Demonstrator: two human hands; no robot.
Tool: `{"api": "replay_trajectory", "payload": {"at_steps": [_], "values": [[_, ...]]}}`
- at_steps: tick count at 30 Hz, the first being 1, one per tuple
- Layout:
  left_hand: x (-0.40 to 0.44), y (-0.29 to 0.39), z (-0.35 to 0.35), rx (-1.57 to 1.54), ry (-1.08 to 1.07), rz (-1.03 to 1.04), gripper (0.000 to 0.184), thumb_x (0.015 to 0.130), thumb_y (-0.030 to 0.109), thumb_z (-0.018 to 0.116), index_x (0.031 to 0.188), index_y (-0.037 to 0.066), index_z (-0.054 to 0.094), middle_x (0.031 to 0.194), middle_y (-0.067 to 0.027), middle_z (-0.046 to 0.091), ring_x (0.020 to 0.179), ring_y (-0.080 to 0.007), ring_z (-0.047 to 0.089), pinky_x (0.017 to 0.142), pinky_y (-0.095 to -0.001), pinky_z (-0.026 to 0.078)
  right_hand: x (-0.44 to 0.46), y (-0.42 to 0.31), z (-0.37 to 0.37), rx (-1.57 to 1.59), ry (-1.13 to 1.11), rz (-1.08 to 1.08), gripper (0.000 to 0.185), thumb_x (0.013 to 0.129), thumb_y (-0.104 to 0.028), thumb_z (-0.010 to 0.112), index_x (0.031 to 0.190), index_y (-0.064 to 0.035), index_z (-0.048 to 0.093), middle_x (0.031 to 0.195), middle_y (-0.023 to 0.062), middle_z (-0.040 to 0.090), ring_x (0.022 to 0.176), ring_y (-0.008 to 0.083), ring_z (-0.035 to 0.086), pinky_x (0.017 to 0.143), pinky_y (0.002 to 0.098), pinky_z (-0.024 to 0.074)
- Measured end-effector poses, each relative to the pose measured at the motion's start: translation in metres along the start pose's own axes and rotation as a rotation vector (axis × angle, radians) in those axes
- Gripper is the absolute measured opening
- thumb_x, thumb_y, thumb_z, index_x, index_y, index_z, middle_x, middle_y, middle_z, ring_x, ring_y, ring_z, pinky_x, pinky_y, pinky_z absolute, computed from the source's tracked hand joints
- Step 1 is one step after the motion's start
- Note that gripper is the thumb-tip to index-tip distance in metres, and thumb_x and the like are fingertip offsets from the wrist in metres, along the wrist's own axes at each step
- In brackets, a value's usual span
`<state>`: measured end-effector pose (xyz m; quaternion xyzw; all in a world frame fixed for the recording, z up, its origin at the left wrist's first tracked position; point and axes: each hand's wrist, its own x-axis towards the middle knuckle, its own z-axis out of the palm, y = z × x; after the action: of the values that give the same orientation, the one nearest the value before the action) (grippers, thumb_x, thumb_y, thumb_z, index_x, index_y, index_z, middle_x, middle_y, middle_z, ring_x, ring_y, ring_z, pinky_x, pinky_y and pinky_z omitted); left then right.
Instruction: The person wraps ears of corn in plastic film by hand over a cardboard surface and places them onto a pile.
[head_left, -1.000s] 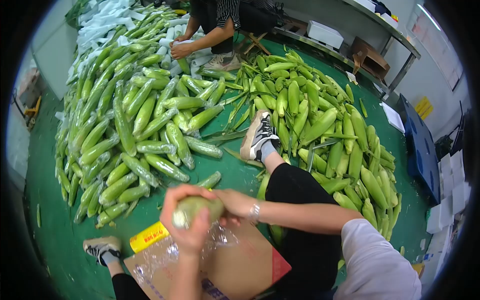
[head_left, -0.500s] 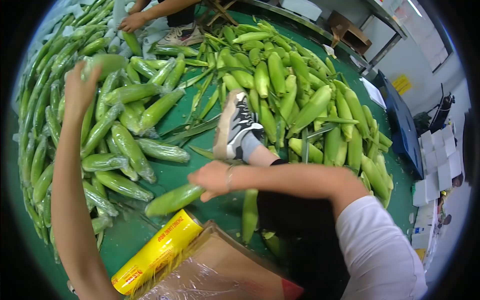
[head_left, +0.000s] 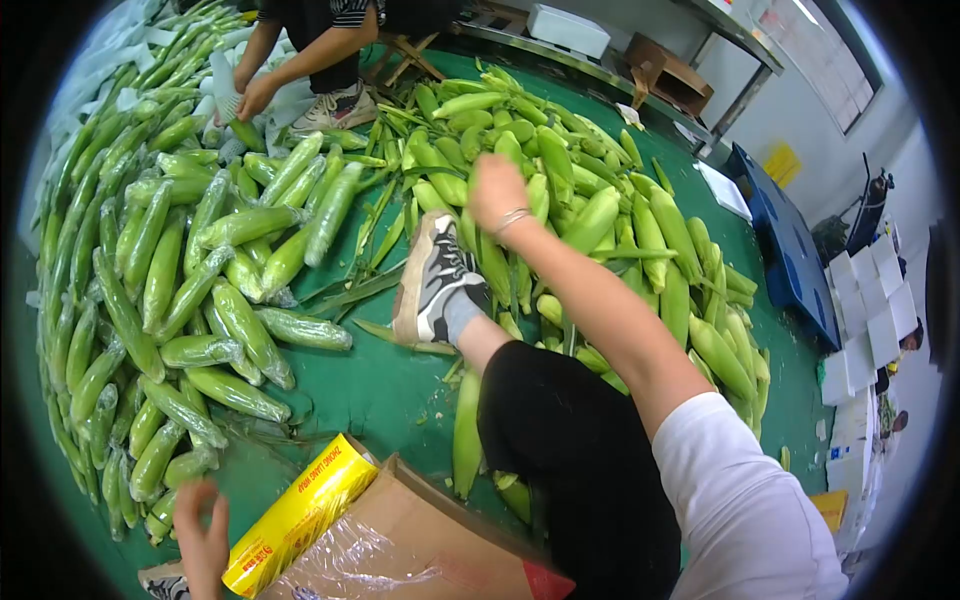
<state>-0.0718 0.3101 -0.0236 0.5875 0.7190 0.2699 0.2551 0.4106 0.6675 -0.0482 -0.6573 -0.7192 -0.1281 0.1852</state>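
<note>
Low at the left, my left hand (head_left: 203, 522) has its fingers curved and apart, with nothing visible between them. It is beside the yellow roll of cling film (head_left: 300, 515) printed "ZHONG LIANG WRAP". My right hand (head_left: 498, 193) is over the near side of the pile of unwrapped corn ears (head_left: 595, 220). Its fingers are blurred and turned away, so I cannot see whether they grip an ear. Film-wrapped corn ears (head_left: 250, 330) lie heaped to the left.
A cardboard box (head_left: 400, 535) with film on it stands beside the roll. My shoe (head_left: 437, 285) rests between the piles. Another person's hands (head_left: 250, 95) hold a corn ear and a pale net sleeve at the far left. Blue panels (head_left: 785, 245) lean at the right.
My left hand has come down from the wrapped heap to beside the roll. My right hand has moved up to the unwrapped pile, and the ear by it is no longer there.
</note>
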Motion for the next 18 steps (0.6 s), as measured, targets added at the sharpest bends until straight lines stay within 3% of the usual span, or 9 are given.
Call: {"api": "replay_trajectory", "payload": {"at_steps": [2,3,5,7,10,12,14,16,18], "values": [[-0.052,-0.062,-0.027,0.046,-0.057,-0.167,0.012,0.085,0.001,0.059,0.096,-0.002,0.055,0.091,-0.0079,0.054,0.086,-0.0141,0.054,0.073,-0.0271,0.045,0.016,0.036,0.013,0.068,-0.087,0.406,0.045,0.081,-0.024,0.06,0.115,0.0049,0.052,0.111,0.0253,0.058,0.108,0.0364,0.056,0.094,0.0418,0.0466],[-0.069,-0.009,-0.032,0.13,-0.019,-0.265,0.021,0.084,0.01,0.065,0.098,-0.006,0.064,0.09,-0.0152,0.064,0.083,-0.0282,0.062,0.078,-0.037,0.05,0.029,0.053,0.03,0.097,-0.289,0.517,0.062,0.083,-0.037,0.061,0.124,0.0074,0.046,0.126,0.0294,0.051,0.118,0.0374,0.052,0.099,0.0415,0.0436],[-0.11,-0.017,-0.037,0.231,0.022,-0.328,0.026,0.091,0.013,0.057,0.109,-0.006,0.062,0.09,-0.0157,0.067,0.086,-0.024,0.063,0.082,-0.0348,0.05,0.032,0.061,0.045,-0.158,-0.379,0.412,0.087,0.081,-0.059,0.06,0.13,0.0101,0.041,0.132,0.0285,0.049,0.12,0.0369,0.052,0.101,0.0418,0.0424],[-0.159,-0.085,-0.043,-0.061,0.058,-0.457,0.017,0.082,-0.001,0.059,0.098,-0.003,0.055,0.095,-0.0109,0.054,0.089,-0.0194,0.055,0.076,-0.0303,0.045,0.036,0.084,0.062,-0.031,-0.396,0.363,0.08,0.075,-0.057,0.069,0.119,0.0082,0.055,0.121,0.026,0.058,0.109,0.0352,0.059,0.093,0.0425,0.0477],[-0.174,0.026,-0.041,0.419,0.313,-0.234,0.031,0.076,-0.002,0.061,0.106,-0.003,0.053,0.101,-0.0173,0.053,0.094,-0.0334,0.055,0.086,-0.0377,0.045,0.011,0.086,0.013,0.732,-0.443,0.726,0.075,0.075,-0.048,0.073,0.123,0.0066,0.053,0.118,0.018,0.06,0.105,0.026,0.06,0.086,0.0409,0.0493],[-0.206,0.038,-0.053,0.514,0.439,-0.277,0.035,0.076,-0.001,0.062,0.109,-0.004,0.052,0.104,-0.0202,0.053,0.097,-0.036,0.055,0.088,-0.0397,0.044,-0.051,0.07,-0.029,1.228,-0.397,0.47,0.06,0.088,-0.023,0.065,0.136,0.0047,0.042,0.125,0.0158,0.056,0.116,0.0238,0.054,0.096,0.0368,0.0439],[-0.251,0.03,-0.05,0.236,0.504,-0.563,0.034,0.079,0.004,0.066,0.109,-0.005,0.053,0.106,-0.0208,0.056,0.096,-0.032,0.057,0.085,-0.0393,0.045,-0.115,-0.007,-0.128,1.122,-0.505,0.096,0.066,0.087,-0.017,0.065,0.141,0.0049,0.033,0.133,0.0156,0.051,0.123,0.0234,0.049,0.105,0.0341,0.0364],[-0.276,0.022,-0.038,0.096,0.352,-0.699,0.029,0.079,0.01,0.071,0.102,-0.002,0.057,0.081,-0.0108,0.06,0.073,-0.0196,0.059,0.067,-0.0312,0.049,-0.171,-0.071,-0.171,0.973,-0.366,-0.311,0.062,0.084,-0.009,0.066,0.137,0.0043,0.037,0.134,0.0183,0.049,0.122,0.0271,0.05,0.103,0.037,0.0387],[-0.286,0.024,-0.026,0.178,0.42,-0.607,0.035,0.075,0.012,0.076,0.1,-0.001,0.056,0.078,-0.0079,0.056,0.066,-0.0183,0.053,0.062,-0.0289,0.046,-0.216,-0.142,-0.217,0.885,-0.46,-0.621,0.065,0.079,-0.004,0.067,0.137,0.0012,0.039,0.132,0.0201,0.048,0.121,0.0345,0.048,0.104,0.0387,0.0369]]}}
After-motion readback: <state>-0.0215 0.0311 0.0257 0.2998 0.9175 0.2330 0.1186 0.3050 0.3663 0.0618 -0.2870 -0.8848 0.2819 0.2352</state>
